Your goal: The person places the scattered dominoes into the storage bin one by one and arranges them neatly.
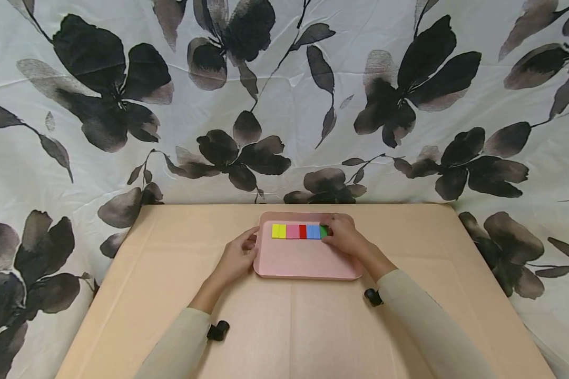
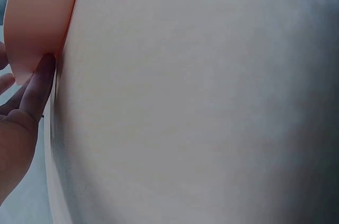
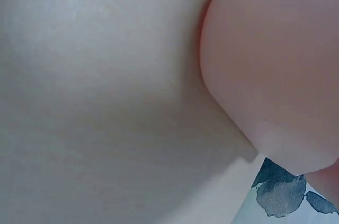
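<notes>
A pink tray [image 1: 308, 263] holds a straight row of small coloured blocks. From left to right come two yellow blocks [image 1: 278, 231], two pink blocks [image 1: 292, 231], a red block [image 1: 303, 231], two blue blocks [image 1: 313, 232] and a green block [image 1: 323, 232]. At the row's right end, my right hand [image 1: 346, 236] pinches the green block between thumb and fingers, partly covering it. My left hand [image 1: 237, 257] grips the tray's left rim; in the left wrist view its fingers lie against the tray's outer wall [image 2: 39, 17]. The right wrist view shows mostly the tray corner [image 3: 265, 75].
Under the tray is a table with a light tan cover [image 1: 284, 326], its far edge just behind the tray. A white cloth with dark flowers [image 1: 313, 105] hangs beyond. Black wrist cameras [image 1: 218, 331] sit at both sleeves.
</notes>
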A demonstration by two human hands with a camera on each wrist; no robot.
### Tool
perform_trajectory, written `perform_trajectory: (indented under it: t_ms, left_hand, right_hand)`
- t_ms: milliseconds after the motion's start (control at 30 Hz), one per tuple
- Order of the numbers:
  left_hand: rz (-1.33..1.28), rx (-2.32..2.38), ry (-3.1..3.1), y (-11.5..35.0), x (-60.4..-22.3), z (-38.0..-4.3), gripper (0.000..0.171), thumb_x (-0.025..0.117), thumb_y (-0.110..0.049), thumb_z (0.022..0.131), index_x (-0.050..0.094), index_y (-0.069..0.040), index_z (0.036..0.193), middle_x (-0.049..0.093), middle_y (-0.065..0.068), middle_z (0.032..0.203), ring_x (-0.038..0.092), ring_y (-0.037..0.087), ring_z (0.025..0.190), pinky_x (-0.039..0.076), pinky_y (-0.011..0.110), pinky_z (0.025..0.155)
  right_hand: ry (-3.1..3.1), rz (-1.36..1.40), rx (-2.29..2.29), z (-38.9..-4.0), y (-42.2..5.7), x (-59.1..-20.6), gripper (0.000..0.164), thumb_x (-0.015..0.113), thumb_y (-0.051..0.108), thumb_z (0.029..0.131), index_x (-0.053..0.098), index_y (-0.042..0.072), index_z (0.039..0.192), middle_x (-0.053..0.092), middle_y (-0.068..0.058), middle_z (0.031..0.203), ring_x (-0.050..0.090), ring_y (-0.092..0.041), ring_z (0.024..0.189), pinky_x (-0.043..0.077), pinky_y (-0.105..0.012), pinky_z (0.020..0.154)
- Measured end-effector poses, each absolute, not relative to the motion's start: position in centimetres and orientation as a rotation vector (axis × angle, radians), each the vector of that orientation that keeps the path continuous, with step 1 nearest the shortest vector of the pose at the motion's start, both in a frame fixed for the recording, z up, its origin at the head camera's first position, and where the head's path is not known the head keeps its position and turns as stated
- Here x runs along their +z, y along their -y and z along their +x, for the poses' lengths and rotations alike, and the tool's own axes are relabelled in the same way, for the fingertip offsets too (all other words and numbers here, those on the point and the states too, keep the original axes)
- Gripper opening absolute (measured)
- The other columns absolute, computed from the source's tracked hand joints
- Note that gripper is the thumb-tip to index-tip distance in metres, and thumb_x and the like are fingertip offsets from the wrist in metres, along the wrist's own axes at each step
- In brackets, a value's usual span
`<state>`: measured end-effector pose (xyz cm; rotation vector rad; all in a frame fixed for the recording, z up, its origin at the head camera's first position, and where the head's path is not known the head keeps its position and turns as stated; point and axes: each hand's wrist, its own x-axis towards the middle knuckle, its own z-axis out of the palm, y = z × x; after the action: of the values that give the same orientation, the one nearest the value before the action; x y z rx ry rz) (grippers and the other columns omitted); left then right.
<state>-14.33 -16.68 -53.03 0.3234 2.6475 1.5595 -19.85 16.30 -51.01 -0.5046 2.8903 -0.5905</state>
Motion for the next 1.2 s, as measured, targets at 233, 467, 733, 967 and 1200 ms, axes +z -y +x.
perform_trajectory:
  t_ms: [233, 467, 733, 967, 1200]
  left_hand:
    - [0.313, 1.564, -2.638, 16.7, -52.9, -14.1, 0.058, 0.063, 0.0, 0.093, 0.054, -0.009, 0.149, 0.068, 0.016, 0.125, 0.069, 0.027, 0.104, 0.056, 0.042, 0.093]
    - [0.306, 1.566, -2.639, 16.7, -52.7, -14.1, 0.058, 0.063, 0.0, 0.093, 0.054, -0.009, 0.149, 0.068, 0.015, 0.124, 0.068, 0.026, 0.103, 0.056, 0.039, 0.091]
    - [0.301, 1.561, -2.64, 16.7, -52.7, -14.0, 0.058, 0.063, -0.001, 0.093, 0.054, -0.009, 0.149, 0.068, 0.015, 0.124, 0.068, 0.026, 0.103, 0.056, 0.039, 0.091]
    - [0.295, 1.553, -2.645, 17.0, -52.8, -14.0, 0.057, 0.063, -0.001, 0.094, 0.053, -0.009, 0.15, 0.068, 0.016, 0.125, 0.069, 0.027, 0.104, 0.056, 0.041, 0.093]
    - [0.284, 1.56, -2.629, 17.3, -53.0, -13.9, 0.056, 0.062, -0.003, 0.096, 0.052, -0.01, 0.151, 0.068, 0.017, 0.126, 0.068, 0.027, 0.106, 0.056, 0.041, 0.093]
  right_hand:
    - [-2.874, -0.488, -0.616, -19.7, -16.3, -51.0, 0.05, 0.082, 0.023, 0.089, 0.067, 0.003, 0.133, 0.06, -0.007, 0.094, 0.05, -0.026, 0.102, 0.041, -0.043, 0.096]
    - [-2.868, -0.476, -0.675, -19.5, -16.2, -50.9, 0.048, 0.081, 0.017, 0.09, 0.066, 0.001, 0.132, 0.058, -0.009, 0.095, 0.052, -0.025, 0.098, 0.046, -0.035, 0.083]
    - [-2.891, -0.496, -0.654, -19.6, -16.2, -51.2, 0.048, 0.082, 0.018, 0.089, 0.067, 0.001, 0.131, 0.059, -0.007, 0.092, 0.052, -0.024, 0.094, 0.043, -0.037, 0.083]
    - [-2.859, -0.475, -0.686, -19.6, -15.9, -51.0, 0.05, 0.082, 0.019, 0.089, 0.065, 0.0, 0.133, 0.06, -0.008, 0.091, 0.051, -0.026, 0.101, 0.046, -0.036, 0.085]
    - [-2.84, -0.45, -0.782, -19.2, -16.1, -50.0, 0.05, 0.083, 0.013, 0.087, 0.064, -0.002, 0.131, 0.062, -0.015, 0.108, 0.054, -0.029, 0.11, 0.052, -0.042, 0.095]
